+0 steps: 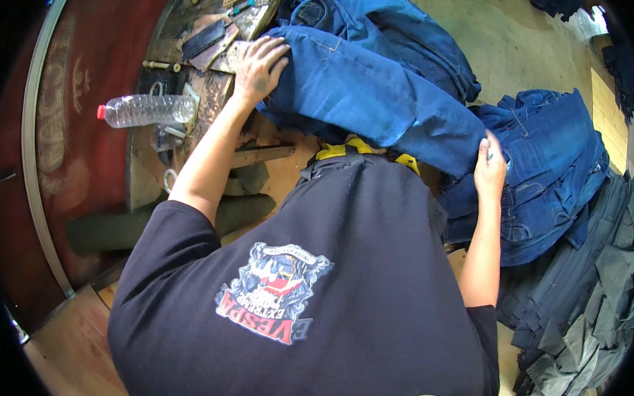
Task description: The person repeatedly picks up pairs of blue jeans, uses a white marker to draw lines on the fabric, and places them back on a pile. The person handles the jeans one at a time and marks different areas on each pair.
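A blue denim trouser leg (367,92) stretches across in front of me, sloping down from left to right. At its left end my left hand (258,67) grips the edge, fingers bent over the cloth and thumb lying on top. My right hand (491,169) pinches the other end, with the thumb uppermost and most fingers hidden by the fabric. More jeans (407,29) lie bunched just behind the stretched leg. Beside my right hand rests a heap of folded jeans (552,154), with seams and stitching showing.
To the left is a worn wooden bench (215,90) with a dark phone-shaped object (204,39) on it. A clear plastic bottle (148,110) with a red cap lies by its edge. Dark grey cloth pieces (586,309) are piled at the right. A red panel (90,111) stands far left.
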Demonstrator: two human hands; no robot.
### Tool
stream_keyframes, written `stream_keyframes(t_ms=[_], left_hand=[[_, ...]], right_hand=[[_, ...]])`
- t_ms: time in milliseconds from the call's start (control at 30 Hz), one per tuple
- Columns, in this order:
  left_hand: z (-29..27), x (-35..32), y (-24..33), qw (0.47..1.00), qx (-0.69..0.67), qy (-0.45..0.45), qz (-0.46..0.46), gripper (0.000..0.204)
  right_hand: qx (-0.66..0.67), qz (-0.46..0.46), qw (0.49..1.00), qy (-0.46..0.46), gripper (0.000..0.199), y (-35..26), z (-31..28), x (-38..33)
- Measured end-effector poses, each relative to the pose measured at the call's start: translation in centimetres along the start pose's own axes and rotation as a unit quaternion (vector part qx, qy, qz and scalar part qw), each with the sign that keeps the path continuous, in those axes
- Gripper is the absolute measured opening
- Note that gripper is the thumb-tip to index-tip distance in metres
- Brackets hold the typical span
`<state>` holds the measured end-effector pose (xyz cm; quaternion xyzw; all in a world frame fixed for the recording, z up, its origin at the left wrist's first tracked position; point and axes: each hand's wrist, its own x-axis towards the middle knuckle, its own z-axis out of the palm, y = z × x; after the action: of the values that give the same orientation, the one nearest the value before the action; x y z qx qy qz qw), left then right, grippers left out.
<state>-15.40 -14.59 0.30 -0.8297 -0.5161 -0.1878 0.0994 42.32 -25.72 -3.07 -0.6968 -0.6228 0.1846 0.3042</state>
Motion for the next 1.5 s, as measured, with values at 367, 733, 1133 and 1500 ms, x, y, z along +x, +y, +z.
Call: stream_keyframes(t_ms=[367, 733, 1133, 1500], left_hand=[[-0.2, 0.4, 10.6, 0.989, -0.074, -0.128, -0.011, 0.048], [4.5, 13.5, 10.3, 0.967, -0.171, -0.149, 0.118, 0.093], [12.6, 18.9, 7.0, 0.739, -0.410, -0.512, 0.156, 0.069], [12.5, 19.7, 6.6, 0.756, -0.391, -0.500, 0.159, 0.058]], right_hand=[[-0.359, 0.083, 0.925, -0.097, 0.037, 11.1, -11.3, 6.2], [0.029, -0.153, 0.978, 0.140, 0.015, -24.3, 14.6, -0.6], [0.025, -0.109, 0.988, 0.103, 0.020, -23.8, 19.2, -0.6], [0.018, -0.129, 0.972, 0.194, 0.012, -22.0, 22.4, 4.2]])
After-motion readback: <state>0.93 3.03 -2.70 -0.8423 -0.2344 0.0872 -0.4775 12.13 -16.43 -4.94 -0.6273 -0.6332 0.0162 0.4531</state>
